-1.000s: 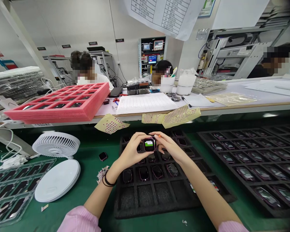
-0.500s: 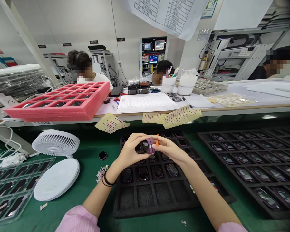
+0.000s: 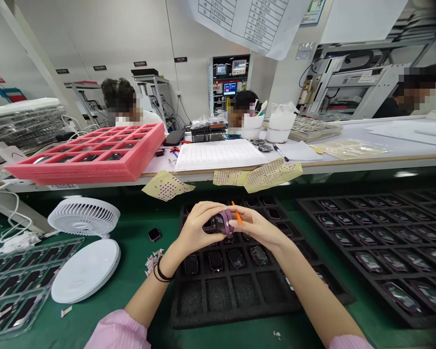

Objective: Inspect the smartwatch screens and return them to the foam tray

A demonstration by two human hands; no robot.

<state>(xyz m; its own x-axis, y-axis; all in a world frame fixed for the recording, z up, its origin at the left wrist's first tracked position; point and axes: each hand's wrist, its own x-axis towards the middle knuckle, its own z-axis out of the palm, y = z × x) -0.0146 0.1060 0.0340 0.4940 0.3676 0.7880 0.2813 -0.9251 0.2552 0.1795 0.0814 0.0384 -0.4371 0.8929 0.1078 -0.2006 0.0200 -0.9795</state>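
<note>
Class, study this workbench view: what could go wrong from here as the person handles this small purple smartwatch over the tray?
The smartwatch, pinched between the left hand and right hand, could slip and strike the units in the black foam tray below. The orange stick between the hands might also scratch its casing.

On the chart hanging above me, I can just make out row numbers at the left edge, seemingly 49 and 50. The wall labels, the form and the screens are too small for me to read.
</note>
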